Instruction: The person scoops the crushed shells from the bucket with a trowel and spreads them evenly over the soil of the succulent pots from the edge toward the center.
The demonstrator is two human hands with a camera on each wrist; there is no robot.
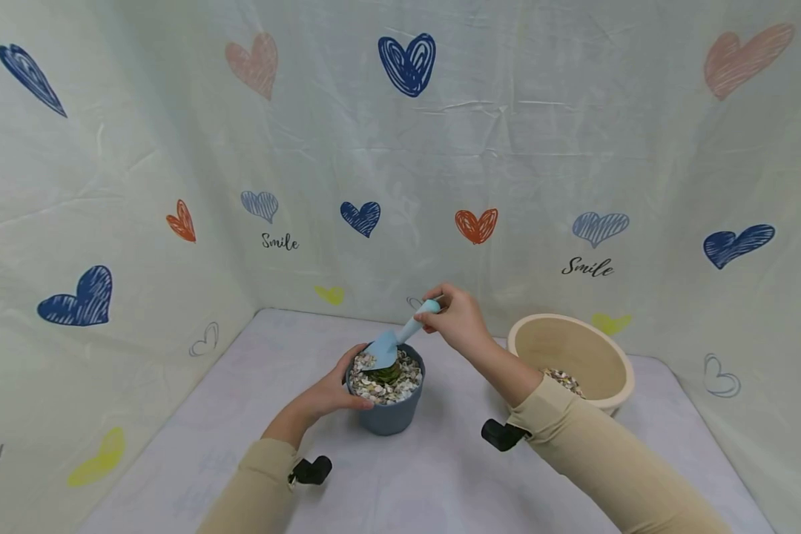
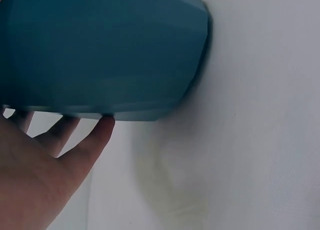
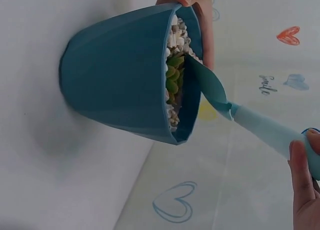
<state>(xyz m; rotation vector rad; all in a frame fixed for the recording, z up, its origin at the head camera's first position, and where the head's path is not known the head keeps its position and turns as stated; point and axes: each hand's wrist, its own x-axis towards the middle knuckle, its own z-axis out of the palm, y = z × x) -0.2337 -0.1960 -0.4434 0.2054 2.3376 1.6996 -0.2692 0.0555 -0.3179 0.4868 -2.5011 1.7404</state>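
A blue-grey flower pot (image 1: 389,417) stands on the table, filled with small pale stones (image 1: 403,387) around a green succulent (image 3: 174,77). My left hand (image 1: 330,387) grips the pot's left side, its thumb at the near rim. In the left wrist view several fingertips (image 2: 106,124) press against the pot wall. My right hand (image 1: 459,320) holds a light blue hand trowel (image 1: 410,328) by the end of its handle. The trowel's blade slants down inside the rim, over the stones and beside the succulent, hiding part of the plant from above.
A large cream tub (image 1: 569,337) stands at the right, with mixed stones (image 1: 564,381) inside; my right forearm passes in front of it. A pale cloth covers the table (image 1: 240,393). Behind hangs a curtain (image 1: 400,156) printed with hearts, close to the table's back edge.
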